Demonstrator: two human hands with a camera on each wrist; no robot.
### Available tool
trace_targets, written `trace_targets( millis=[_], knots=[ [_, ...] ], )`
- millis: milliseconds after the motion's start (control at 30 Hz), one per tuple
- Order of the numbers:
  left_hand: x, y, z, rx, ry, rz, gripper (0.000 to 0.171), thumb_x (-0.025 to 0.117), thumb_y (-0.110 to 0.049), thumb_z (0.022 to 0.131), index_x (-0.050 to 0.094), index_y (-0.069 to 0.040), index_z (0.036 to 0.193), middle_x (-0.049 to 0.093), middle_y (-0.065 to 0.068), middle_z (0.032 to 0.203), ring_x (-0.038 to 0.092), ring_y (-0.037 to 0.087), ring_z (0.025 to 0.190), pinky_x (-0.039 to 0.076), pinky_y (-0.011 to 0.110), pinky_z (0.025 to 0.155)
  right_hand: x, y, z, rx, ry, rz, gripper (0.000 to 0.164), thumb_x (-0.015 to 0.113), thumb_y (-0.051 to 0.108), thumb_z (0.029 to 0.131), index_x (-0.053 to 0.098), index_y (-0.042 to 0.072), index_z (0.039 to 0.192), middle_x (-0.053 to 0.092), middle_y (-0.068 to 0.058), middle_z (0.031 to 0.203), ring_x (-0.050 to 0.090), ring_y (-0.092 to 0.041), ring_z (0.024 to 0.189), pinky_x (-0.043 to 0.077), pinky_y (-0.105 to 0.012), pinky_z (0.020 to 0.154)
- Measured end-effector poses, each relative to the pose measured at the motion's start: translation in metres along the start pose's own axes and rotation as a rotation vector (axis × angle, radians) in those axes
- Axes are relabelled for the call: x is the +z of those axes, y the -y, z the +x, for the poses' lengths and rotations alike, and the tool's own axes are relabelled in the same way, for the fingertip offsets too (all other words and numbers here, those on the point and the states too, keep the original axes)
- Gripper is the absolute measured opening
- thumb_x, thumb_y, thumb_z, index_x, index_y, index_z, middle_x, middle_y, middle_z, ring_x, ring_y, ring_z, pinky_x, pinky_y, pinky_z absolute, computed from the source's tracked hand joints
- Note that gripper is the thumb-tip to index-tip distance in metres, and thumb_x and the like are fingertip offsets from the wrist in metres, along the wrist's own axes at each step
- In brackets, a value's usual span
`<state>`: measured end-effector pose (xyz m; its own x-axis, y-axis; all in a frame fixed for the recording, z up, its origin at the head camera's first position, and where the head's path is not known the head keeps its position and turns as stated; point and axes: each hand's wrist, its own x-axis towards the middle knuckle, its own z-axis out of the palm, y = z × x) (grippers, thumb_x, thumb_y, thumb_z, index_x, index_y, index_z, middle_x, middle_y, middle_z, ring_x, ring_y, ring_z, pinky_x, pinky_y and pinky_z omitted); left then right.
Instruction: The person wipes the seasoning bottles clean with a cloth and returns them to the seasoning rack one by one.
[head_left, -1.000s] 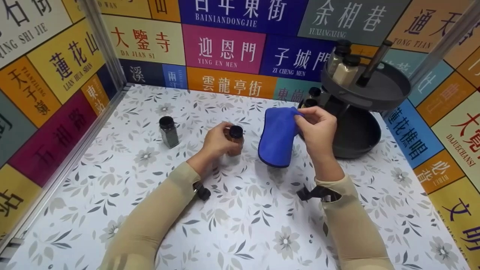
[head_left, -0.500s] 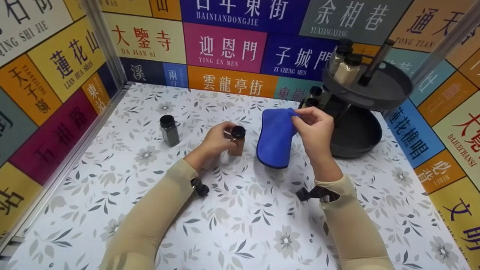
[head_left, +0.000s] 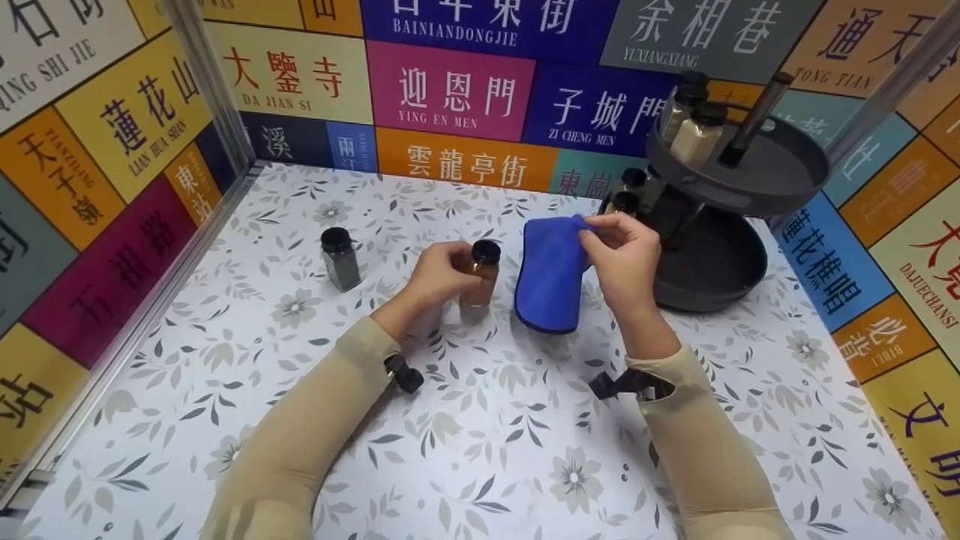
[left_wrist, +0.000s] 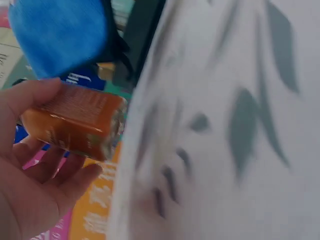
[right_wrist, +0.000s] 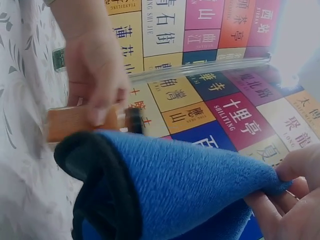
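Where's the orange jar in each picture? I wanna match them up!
Head: orange jar at the centre, held in the left hand.
Left wrist: orange jar on the left, about mid-height.
Right wrist: orange jar on the left, about mid-height.
Shared landmark: blue cloth, right of, above, then below the jar.

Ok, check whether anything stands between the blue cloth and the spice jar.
Nothing visible does: in the head view, only open space over the floral tabletop separates the blue cloth from the spice jar. The left hand grips the jar from the side away from the cloth.
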<state>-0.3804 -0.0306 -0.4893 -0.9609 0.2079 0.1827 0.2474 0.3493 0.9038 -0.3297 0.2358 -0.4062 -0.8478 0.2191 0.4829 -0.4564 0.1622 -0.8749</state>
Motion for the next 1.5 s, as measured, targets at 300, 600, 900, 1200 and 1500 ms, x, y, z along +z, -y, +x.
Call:
trace_targets(
  millis=[300,600,900,1200,1500],
  knots=[
    [0.007,-0.055,-0.025,0.200,-0.030,-0.136,0.033,0.092,-0.021,0.076,0.079,-0.010,0.104,0.067,0.000,0.085,0.065,0.015,0.085,0.059,0.032,0.086,0.023,-0.003,-0.016,0.052,0.120,0.162,0.018,0.077,-0.009,0.089,0.077,-0.008,0.107,0.080,-0.001,0.097,0.077,-0.014,0.088,0.064,-0.027,0.076],
    [0.012,-0.064,-0.035,0.208,-0.031,-0.158,0.042,0.093,-0.016,0.075,0.082,-0.011,0.115,0.076,0.004,0.092,0.067,0.014,0.085,0.061,0.032,0.086,0.031,-0.006,-0.027,0.230,0.181,0.319,0.018,0.074,-0.011,0.089,0.082,0.001,0.101,0.078,-0.001,0.086,0.068,-0.010,0.072,0.059,-0.022,0.064],
    [0.010,-0.067,-0.036,0.239,-0.037,-0.145,0.038,0.092,-0.020,0.076,0.083,-0.016,0.113,0.077,0.003,0.091,0.068,0.015,0.085,0.063,0.041,0.089,0.026,0.002,-0.027,0.131,0.259,0.072,0.019,0.074,-0.011,0.087,0.078,-0.008,0.106,0.080,0.004,0.090,0.075,-0.009,0.081,0.063,-0.024,0.072],
    [0.001,-0.070,-0.033,0.171,-0.078,-0.164,0.029,0.092,-0.019,0.080,0.083,-0.013,0.107,0.069,0.003,0.084,0.067,0.017,0.088,0.059,0.039,0.091,0.032,-0.001,-0.033,0.167,0.352,-0.097,0.013,0.074,-0.008,0.084,0.079,-0.007,0.097,0.081,-0.009,0.090,0.075,-0.009,0.075,0.064,-0.028,0.068],
    [0.004,-0.073,-0.035,0.209,-0.007,-0.152,0.036,0.092,-0.018,0.077,0.083,-0.014,0.112,0.073,0.000,0.085,0.066,0.014,0.084,0.055,0.029,0.082,0.028,0.008,-0.031,0.120,0.221,0.045,0.014,0.074,-0.009,0.089,0.078,-0.008,0.103,0.081,0.001,0.092,0.075,-0.010,0.079,0.063,-0.025,0.071]
  ],
)
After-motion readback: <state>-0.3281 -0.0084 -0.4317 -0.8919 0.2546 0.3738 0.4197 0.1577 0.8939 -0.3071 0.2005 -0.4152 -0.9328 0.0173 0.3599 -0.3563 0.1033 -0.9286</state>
